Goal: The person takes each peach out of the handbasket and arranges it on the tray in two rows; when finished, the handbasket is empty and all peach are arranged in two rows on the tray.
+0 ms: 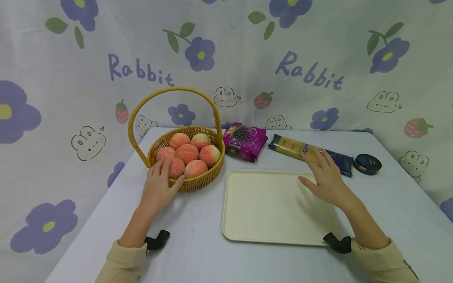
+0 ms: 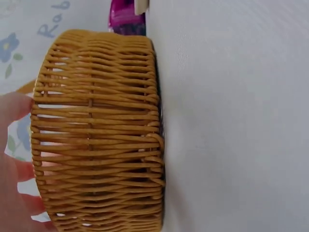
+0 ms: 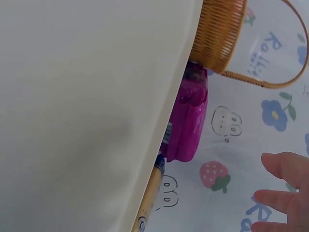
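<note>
Lettering (image 1: 310,74) reads "Rabbit" beyond the spread left hand (image 1: 157,188) at the basket (image 1: 202,182) and the spread right hand (image 1: 327,183).

Left fingers (image 1: 165,169) by peaches (image 1: 186,154), basket (image 1: 209,176), tray (image 1: 265,208)

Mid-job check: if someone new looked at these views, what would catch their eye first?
Probably the tall-handled wicker basket of pinkish-orange peaches, left of centre in the head view, with the left hand at its near left side. Next, the bright purple packet just right of the basket, then the broad cream tray in front, its far right corner beneath the right hand.
</note>
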Motion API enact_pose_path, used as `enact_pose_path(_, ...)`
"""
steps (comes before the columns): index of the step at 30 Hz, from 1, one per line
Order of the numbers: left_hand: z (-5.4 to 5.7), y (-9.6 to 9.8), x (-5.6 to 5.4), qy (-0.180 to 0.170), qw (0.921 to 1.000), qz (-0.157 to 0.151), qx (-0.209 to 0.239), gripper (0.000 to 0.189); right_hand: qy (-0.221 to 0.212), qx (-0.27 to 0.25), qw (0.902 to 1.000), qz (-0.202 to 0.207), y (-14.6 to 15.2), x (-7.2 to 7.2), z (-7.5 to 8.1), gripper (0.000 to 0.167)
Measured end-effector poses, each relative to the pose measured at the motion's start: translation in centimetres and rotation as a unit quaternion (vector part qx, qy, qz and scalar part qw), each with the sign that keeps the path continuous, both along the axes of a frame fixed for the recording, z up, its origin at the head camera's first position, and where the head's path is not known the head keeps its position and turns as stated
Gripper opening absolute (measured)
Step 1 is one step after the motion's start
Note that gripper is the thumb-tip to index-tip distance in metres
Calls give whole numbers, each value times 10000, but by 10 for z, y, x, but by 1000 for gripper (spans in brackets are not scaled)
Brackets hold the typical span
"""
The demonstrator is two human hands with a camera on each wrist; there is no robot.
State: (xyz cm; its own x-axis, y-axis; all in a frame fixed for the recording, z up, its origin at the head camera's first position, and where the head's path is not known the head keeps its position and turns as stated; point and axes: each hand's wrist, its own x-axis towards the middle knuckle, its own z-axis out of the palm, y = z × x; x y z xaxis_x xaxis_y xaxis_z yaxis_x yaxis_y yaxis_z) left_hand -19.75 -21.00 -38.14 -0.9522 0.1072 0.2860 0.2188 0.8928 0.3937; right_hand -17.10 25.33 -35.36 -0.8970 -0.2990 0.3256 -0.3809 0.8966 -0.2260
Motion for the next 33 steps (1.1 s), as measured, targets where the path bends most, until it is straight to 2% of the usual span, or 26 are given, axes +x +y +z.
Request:
enact_pose_path(6, -6, -10, -6, 147, 9995, 19, 271, 74, -92, -29, 9999, 135, -2, 2, 1, 66)
enact_pose_path(13, -6, -19, -11, -3, 9989, -200, 415, 75, -81, -223, 9994, 238, -4, 2, 4, 63)
enact_pose_path(21, -8, -20, -10, -53, 9995, -164, 267, 74, -188, -381, 9980, 467, -9, 4, -2, 59)
enact_pose_path(28, -11, -20, -11, 60, 9997, -154, 159, 72, -353, -589, 9951, 712, -27, 8, 7, 55)
enact_pose_path(33, -10, -15, -7, 132, 9997, -105, 184, 69, -564, -707, 9923, 849, -42, 7, 12, 55)
